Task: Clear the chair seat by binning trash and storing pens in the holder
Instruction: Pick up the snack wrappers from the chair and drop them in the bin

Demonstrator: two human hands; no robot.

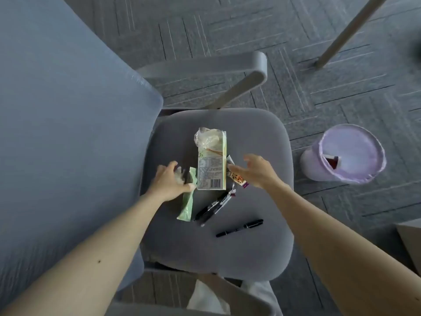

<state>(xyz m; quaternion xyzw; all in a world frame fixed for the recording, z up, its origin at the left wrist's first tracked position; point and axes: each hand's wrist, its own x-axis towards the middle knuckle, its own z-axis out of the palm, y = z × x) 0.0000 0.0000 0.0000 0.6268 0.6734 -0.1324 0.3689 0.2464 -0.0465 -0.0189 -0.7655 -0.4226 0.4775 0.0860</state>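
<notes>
office: carpet tiles (319, 65), grey swivel chair (216, 236), pens (239, 228)

Lighting is dim, cool and diffuse; no single source is identifiable. Shadows are soft and faint, seen only close under the pens (213, 208) on the chair seat (250, 242). No glare noted, though the bin liner (352, 153) reads pale and slightly washed out. Motion blur affects the left hand (169, 181) and right hand (256, 171). Wide-angle distortion bends the chair backrest (68, 133) at the frame edge. Overall sharpness is low and compression softens the carpet (341, 76) texture.

Grey seat (250, 236); pale green wrapper (188, 201); black pen (240, 228); lilac-lined bin (348, 153); herringbone grey carpet (341, 65).
</notes>
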